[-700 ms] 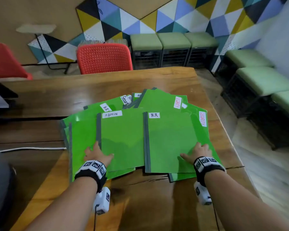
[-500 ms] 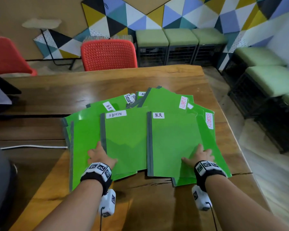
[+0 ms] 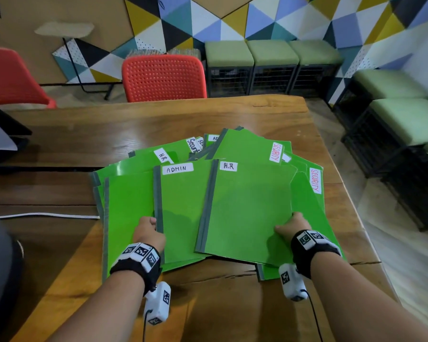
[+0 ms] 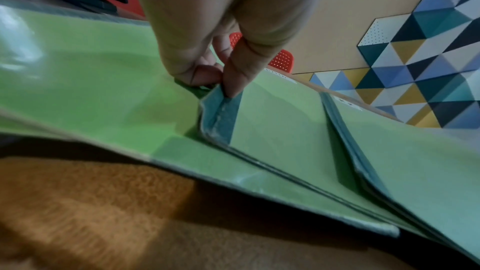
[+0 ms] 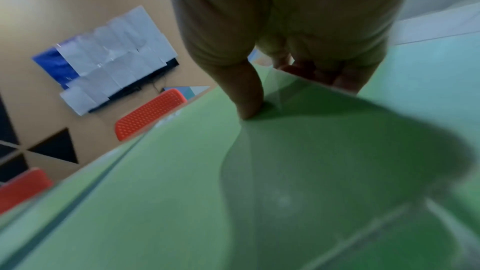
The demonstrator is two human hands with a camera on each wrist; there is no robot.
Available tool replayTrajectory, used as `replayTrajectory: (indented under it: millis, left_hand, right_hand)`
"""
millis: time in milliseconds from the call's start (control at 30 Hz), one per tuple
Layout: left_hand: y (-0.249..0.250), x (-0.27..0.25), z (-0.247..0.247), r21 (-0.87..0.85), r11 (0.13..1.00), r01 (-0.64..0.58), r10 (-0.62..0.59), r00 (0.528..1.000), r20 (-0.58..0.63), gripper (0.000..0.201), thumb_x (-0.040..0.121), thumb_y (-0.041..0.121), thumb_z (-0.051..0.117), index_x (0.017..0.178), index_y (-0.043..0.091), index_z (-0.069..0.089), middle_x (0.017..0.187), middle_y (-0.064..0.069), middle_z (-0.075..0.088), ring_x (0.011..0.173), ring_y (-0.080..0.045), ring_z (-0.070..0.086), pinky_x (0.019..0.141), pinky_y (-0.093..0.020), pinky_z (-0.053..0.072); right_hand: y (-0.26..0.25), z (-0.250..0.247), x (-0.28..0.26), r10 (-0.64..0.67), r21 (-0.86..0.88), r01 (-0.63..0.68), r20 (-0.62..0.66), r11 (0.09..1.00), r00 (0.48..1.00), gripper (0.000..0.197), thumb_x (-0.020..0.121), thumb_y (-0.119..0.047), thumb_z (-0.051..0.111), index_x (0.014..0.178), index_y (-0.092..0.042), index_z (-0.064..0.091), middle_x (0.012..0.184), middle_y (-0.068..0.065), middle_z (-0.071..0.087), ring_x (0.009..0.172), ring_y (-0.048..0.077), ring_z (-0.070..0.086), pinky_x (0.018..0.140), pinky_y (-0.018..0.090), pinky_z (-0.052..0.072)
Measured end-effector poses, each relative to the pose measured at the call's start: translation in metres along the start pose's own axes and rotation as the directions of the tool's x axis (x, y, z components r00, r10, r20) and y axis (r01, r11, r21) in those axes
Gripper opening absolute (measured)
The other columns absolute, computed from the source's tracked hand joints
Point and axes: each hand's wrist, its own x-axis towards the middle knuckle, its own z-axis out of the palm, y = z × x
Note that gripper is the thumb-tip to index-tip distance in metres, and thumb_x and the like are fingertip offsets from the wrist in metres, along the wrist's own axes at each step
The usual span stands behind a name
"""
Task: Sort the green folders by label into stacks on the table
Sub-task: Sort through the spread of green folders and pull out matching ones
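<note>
Several green folders with grey spines lie fanned in a loose heap on the wooden table (image 3: 158,124). On top at the front are the ADMIN folder (image 3: 183,208) and the H.R folder (image 3: 247,211). My left hand (image 3: 150,230) pinches the ADMIN folder's grey spine (image 4: 223,118), thumb on top and fingers under its edge. My right hand (image 3: 290,227) grips the H.R folder's right edge (image 5: 298,130), thumb on the cover and fingers beneath; that folder is raised and tilted. Behind lie another H.R folder (image 3: 163,155) and two SECURITY folders (image 3: 276,151) (image 3: 315,180).
A red chair (image 3: 163,79) stands at the table's far side, another red chair (image 3: 10,77) at far left. Green-cushioned stools (image 3: 272,53) line the back and right walls. A white cable (image 3: 47,215) runs along the table's left part. Bare wood lies behind the heap.
Both hands went from resting flat on the folders to gripping them. The right hand has lifted and tilted the H.R folder; the left has taken the ADMIN folder's spine.
</note>
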Motion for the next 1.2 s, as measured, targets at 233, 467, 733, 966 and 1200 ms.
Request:
replayTrajectory:
  millis: [233,467,733,966,1200]
  left_hand:
    - [-0.008,0.005,-0.010,-0.142,0.988,-0.051,0.060,0.997,0.057,0.055,0.086,-0.011,0.041,0.135,0.010,0.051,0.128,-0.009,0.059,0.115,-0.029,0.057,0.081,-0.029,0.043]
    - [-0.025,-0.005,-0.026,-0.471,0.877,-0.094,0.142,0.988,0.066,0.046,0.085,-0.020,0.042,0.086,0.023,0.060,0.090,-0.006,0.065,0.088,-0.026,0.059,0.067,-0.032,0.049]
    - [-0.046,-0.002,-0.038,-0.435,0.894,0.106,-0.017,0.979,0.203,0.063,0.091,0.029,0.062,0.146,0.018,0.034,0.151,-0.009,0.038,0.137,-0.030,0.038,0.113,-0.047,0.030]
    - [-0.049,0.003,-0.053,-0.227,0.972,-0.065,0.083,0.994,0.069,0.056,0.094,0.013,0.055,0.146,0.012,0.034,0.146,-0.007,0.045,0.133,-0.029,0.044,0.109,-0.039,0.035]
    - [-0.059,0.028,-0.097,0.012,0.989,0.145,-0.143,0.983,-0.113,0.043,0.085,0.018,0.062,0.127,0.013,0.055,0.127,-0.017,0.061,0.108,-0.037,0.062,0.092,-0.043,0.052]
  right_hand:
    - [-0.053,0.011,-0.024,-0.284,0.155,0.282,-0.011,0.947,0.959,0.054,0.087,-0.025,0.064,0.133,-0.005,0.044,0.139,0.018,0.034,0.114,0.032,0.052,0.095,0.048,0.051]
    - [-0.076,0.036,-0.047,-0.360,0.445,0.276,0.114,0.852,0.926,0.063,0.091,-0.023,0.062,0.144,-0.010,0.030,0.120,0.012,0.050,0.096,0.033,0.061,0.084,0.047,0.055]
    - [-0.085,0.066,-0.060,-0.377,0.416,0.287,0.152,0.863,0.914,0.054,0.087,-0.020,0.067,0.133,-0.012,0.042,0.125,0.018,0.054,0.100,0.036,0.063,0.082,0.053,0.056]
    - [-0.094,0.070,-0.064,-0.352,0.578,0.115,0.317,0.808,0.881,0.052,0.082,-0.020,0.070,0.128,-0.006,0.049,0.114,0.018,0.059,0.093,0.035,0.064,0.086,0.057,0.053]
    - [-0.087,0.074,-0.065,-0.282,0.358,0.228,0.106,0.906,0.954,0.070,0.088,-0.017,0.064,0.148,-0.013,0.029,0.145,0.017,0.043,0.121,0.038,0.054,0.093,0.054,0.051]
